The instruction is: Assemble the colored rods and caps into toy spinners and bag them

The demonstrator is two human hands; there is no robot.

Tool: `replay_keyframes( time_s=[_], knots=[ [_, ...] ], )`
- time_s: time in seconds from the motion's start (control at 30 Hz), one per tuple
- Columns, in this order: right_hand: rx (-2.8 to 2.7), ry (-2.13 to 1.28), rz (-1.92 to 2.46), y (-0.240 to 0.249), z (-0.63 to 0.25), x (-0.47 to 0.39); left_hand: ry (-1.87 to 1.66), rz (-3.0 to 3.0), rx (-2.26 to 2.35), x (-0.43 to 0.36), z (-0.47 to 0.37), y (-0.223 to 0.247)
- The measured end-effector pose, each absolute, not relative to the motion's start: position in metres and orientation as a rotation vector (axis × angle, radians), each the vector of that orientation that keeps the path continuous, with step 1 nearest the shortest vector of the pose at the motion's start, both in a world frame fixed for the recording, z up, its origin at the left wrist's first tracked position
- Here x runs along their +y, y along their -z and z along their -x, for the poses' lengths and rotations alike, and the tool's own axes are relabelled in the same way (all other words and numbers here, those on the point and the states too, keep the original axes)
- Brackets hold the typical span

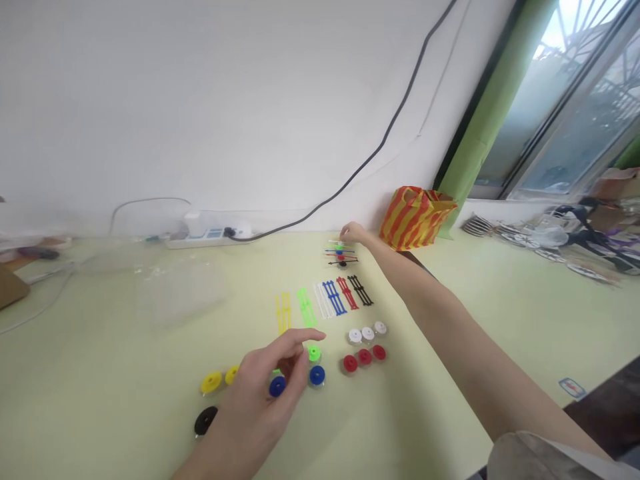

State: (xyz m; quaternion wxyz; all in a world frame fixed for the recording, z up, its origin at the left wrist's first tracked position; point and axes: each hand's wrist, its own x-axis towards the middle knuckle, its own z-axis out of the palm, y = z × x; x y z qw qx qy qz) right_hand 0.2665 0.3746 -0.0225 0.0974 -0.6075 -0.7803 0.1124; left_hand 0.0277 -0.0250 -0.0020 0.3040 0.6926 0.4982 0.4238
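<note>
Pale yellow-green table (125, 400), white wall (200, 100). My left hand (260, 390) curves, unclenched; my right hand (353, 233) reaches out, grip unclear.

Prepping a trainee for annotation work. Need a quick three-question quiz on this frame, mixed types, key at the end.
1. Count: how many red discs show on the table?
2. True or false: the black strips lie to the left of the yellow strips.
3. Name it: which hand is reaching nearer the wall?

Key:
1. Three, side by side in a row.
2. False; the black ones lie at the right end of the line of strips, the yellow at the left.
3. The right hand; the left hand is nearer the camera.
</note>
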Motion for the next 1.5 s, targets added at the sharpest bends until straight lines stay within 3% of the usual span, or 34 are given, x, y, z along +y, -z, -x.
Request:
replay_keyframes(
  time_s=[0.37, 0.6, 0.77, 1.0, 1.5],
  knots=[
    [-2.240, -0.182, 1.582, -0.001, -0.269, 0.320, -1.235, -1.973, 1.543, 0.025, 0.031, -0.009],
    [-2.395, -0.011, 1.095, 0.003, -0.279, 0.192, -0.903, -2.086, 2.216, 0.078, 0.142, 0.014],
    [-2.430, 0.188, 0.859, 0.036, -0.289, 0.130, -0.619, -2.081, 2.298, 0.065, 0.166, 0.041],
    [-2.180, 0.165, 0.994, 0.060, -0.310, 0.136, -0.411, -2.138, 2.177, 0.066, 0.174, 0.051],
    [-2.156, 0.122, 0.971, 0.061, -0.307, 0.127, -0.692, -2.015, 2.231, 0.081, 0.180, 0.049]
  ],
)
